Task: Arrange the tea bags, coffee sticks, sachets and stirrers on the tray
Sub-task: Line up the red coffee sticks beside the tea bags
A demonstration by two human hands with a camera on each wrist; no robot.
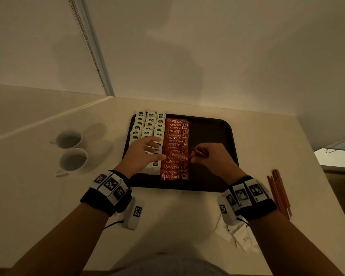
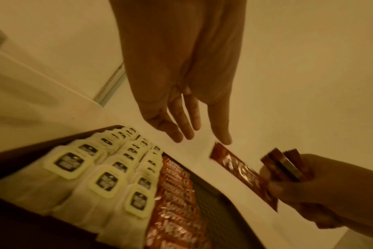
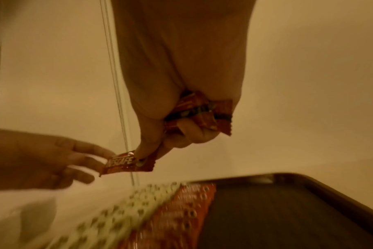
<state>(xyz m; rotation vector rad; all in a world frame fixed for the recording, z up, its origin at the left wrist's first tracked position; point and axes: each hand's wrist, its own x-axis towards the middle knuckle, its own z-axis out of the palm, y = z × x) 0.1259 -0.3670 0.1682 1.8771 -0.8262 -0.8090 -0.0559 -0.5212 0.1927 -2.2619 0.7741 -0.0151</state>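
Observation:
A black tray (image 1: 211, 136) holds three columns of white tea bags (image 1: 149, 120) and, beside them, a column of red coffee sticks (image 1: 176, 132). My right hand (image 1: 199, 154) grips a small bundle of coffee sticks (image 3: 202, 109) in its palm. Its thumb and forefinger pinch one more stick (image 1: 179, 156) out to the left, above the red column. My left hand (image 1: 160, 148) hovers over the tea bags with straight fingers, its thumb tip touching the far end of that stick (image 2: 241, 171). The tray's right half is bare.
Orange stirrers (image 1: 280, 192) lie on the table right of the tray. White sachets (image 1: 241, 236) lie under my right wrist at the front. Two white cups (image 1: 69, 139) (image 1: 73, 159) stand left of the tray. A wall runs behind the table.

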